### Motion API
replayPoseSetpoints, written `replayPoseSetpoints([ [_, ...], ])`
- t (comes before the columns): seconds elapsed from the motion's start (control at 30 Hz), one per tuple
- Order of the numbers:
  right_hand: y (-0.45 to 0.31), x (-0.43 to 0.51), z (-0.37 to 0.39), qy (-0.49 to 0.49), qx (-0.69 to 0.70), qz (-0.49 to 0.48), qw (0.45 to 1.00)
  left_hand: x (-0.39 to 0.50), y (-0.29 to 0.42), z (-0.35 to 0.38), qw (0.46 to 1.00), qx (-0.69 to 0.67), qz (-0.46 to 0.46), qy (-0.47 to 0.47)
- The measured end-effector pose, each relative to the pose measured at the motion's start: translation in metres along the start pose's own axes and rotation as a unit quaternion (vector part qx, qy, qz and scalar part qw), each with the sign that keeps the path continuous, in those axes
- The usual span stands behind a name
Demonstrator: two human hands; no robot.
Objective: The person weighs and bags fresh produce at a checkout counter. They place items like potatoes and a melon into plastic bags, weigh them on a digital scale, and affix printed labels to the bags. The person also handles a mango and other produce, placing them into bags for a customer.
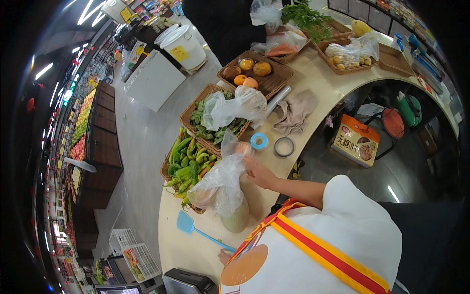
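My right hand (259, 174) holds a clear plastic bag (224, 180), blurred, with reddish round produce (243, 149) beside the fingers. Under the bag a pale green melon (235, 218) lies on the counter. My left hand (223, 256) is mostly hidden by my apron; its fingers rest on the counter by the handle of a blue fly swatter (185, 222). Past the bag stands a wicker basket of green peppers (185, 172). Another basket holds leafy greens (200, 112) and a bagged item (253, 101). Blue tape (259, 141) and a dark tape ring (284, 147) lie nearby.
Beyond are a tray with fruit (282, 79), a film roll (279, 99), a cloth (297, 112) and a basket of bagged yellow produce (349, 69). A person in black (229, 29) stands across the counter (172, 253). A dark device (189, 281) sits at the near end.
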State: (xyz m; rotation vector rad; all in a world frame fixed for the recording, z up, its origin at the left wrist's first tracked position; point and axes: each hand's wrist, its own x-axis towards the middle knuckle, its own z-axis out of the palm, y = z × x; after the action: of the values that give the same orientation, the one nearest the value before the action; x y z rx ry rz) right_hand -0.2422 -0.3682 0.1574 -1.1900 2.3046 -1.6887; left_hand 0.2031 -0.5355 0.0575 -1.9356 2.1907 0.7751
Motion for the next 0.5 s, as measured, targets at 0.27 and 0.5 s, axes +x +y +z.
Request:
replayPoseSetpoints([
  [0.27,0.046,-0.066,-0.058,-0.277,-0.19,0.034,0.941,-0.016,-0.005,0.022,0.986,0.167,0.026,0.01],
  [0.5,0.072,-0.041,-0.035,-0.38,-0.247,0.021,0.891,-0.032,0.011,-0.001,0.988,0.119,0.098,-0.019],
])
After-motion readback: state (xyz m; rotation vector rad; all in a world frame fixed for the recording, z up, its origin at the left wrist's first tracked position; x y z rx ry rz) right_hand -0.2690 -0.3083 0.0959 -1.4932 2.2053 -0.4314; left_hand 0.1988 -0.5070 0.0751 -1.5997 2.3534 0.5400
